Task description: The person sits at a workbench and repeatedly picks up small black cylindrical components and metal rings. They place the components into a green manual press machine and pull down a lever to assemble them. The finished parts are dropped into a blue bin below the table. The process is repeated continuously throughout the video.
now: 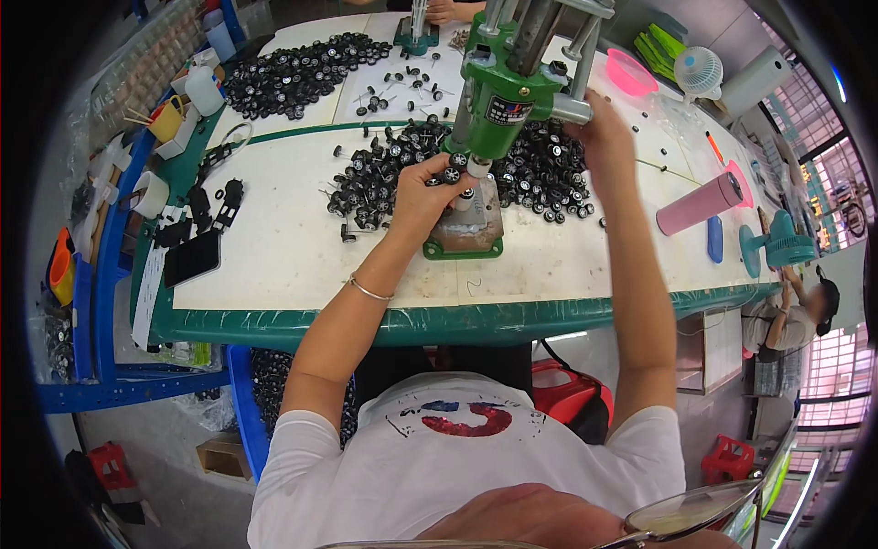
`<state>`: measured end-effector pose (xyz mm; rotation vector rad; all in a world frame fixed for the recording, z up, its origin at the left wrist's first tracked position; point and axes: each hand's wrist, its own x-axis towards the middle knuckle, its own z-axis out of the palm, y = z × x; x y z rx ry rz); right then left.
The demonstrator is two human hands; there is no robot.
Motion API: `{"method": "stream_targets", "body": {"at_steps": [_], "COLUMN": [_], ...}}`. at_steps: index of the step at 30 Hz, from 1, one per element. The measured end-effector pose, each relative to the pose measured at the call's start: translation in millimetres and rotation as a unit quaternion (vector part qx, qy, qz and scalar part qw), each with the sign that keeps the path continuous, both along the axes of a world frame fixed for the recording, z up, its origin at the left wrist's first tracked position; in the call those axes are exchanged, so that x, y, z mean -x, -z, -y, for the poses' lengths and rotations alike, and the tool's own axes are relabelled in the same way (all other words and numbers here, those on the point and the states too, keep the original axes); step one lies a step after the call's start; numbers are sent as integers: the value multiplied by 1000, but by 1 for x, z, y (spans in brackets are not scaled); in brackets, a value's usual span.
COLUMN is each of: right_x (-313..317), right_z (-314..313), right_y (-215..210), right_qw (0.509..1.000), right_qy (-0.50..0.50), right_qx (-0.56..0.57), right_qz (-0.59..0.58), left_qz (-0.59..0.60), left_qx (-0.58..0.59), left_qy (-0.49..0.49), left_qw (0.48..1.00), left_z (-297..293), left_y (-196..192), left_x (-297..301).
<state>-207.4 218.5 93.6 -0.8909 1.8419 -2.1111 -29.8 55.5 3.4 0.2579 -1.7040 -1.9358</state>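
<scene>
A green hand press [498, 101] stands on a metal base plate [466, 236] in the middle of the white table [274, 265]. My left hand [422, 192] pinches a small black toy wheel [452, 174] right under the press head. My right hand [599, 128] is closed around the press's silver lever handle [572, 108] on the right side. Heaps of black wheels with silver hubs [549, 174] lie on both sides of the press, and several wheel-and-axle pieces [366, 183] are just left of my left hand.
A big pile of wheels [293, 73] lies at the far left. A pink tumbler [700, 203], a blue case [714, 239], teal fan [773, 245], white fan [700, 71] and pink bowl [631, 73] sit right. Another person's hand [448, 11] works opposite. A blue bin [256, 403] sits under the table.
</scene>
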Motion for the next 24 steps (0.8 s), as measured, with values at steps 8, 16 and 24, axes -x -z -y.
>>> {"method": "stream_targets", "body": {"at_steps": [8,16,24], "right_x": [44,-18,-27], "right_z": [86,72,41], "right_y": [-155,-148,-136], "right_qw": [975,977,911], "right_qy": [-164,13,-186], "right_qx": [146,198,364], "right_qz": [11,-82,56], "left_qz": [-4,22,20], "left_qx": [44,55,78], "left_qy": [1,-8,-16], "left_qw": [999,998,997], "left_z": [7,7,4], "left_y": [3,-2,-4], "left_x": [-1,-7,-9]}}
